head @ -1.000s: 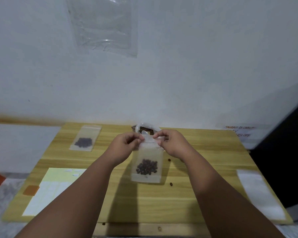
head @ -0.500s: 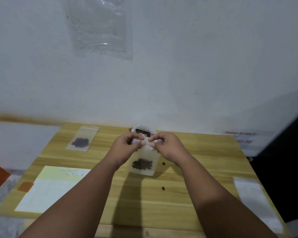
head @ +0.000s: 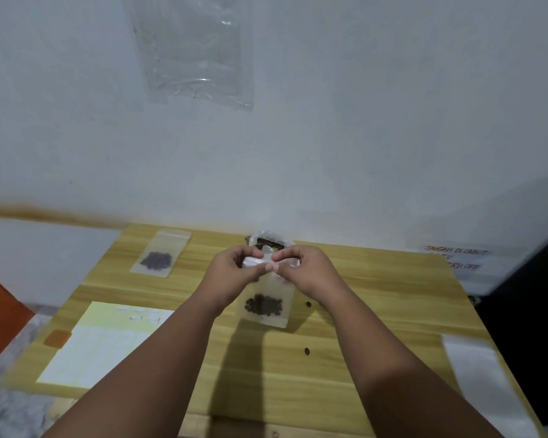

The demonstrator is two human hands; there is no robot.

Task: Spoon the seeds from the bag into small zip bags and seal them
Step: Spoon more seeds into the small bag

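A small clear zip bag (head: 266, 306) with dark seeds at its bottom hangs upright above the wooden table (head: 377, 311). My left hand (head: 234, 273) and my right hand (head: 307, 271) pinch its top strip, thumbs and fingertips nearly touching at the middle. Behind my hands stands the larger open seed bag (head: 268, 240), mostly hidden, with brown seeds showing at its mouth. Another small zip bag (head: 160, 254) with seeds lies flat at the table's back left. No spoon is visible.
A yellow-and-white label sheet (head: 105, 343) lies at the front left. A white sheet (head: 478, 374) lies at the right edge. Two loose seeds (head: 307, 351) lie on the table near the held bag. A clear plastic bag (head: 200, 52) hangs on the wall.
My hands have closed in from the bag's top corners toward the middle of its strip. The bag has shifted slightly away from me; the view tilted a little.
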